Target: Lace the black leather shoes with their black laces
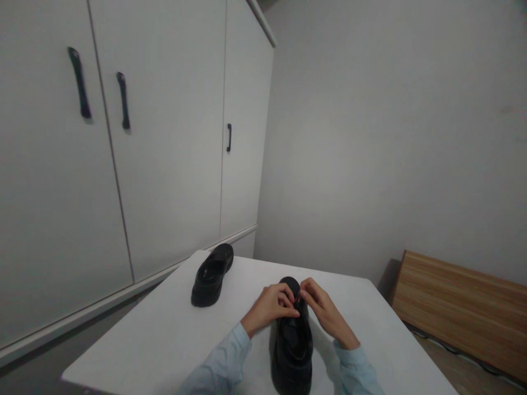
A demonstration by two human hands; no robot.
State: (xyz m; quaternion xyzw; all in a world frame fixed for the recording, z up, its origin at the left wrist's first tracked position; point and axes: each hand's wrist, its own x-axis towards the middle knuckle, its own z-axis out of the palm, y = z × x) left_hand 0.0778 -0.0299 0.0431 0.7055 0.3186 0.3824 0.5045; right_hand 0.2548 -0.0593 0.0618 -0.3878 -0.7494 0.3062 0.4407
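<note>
A black shoe [293,351] with a thick sole stands on the white table [164,340], its toe pointing away from me. My left hand [280,303] is bent over the front of its opening, thumb and fingers closed on the upper. From the other side my right hand [319,302] pinches the shoe near the same spot. A small brassy glint shows between the fingertips, too small to make out. The fingers hide most of the shoe's upper there. Farther back on the left rests a second black shoe [208,282], touched by neither hand.
White cupboard doors [173,137] with dark handles rise behind the table on the left. A grey wall [370,137] stands beyond it. To the right, a wood-grain panel [461,307] leans by the wall, with a dark cable below it.
</note>
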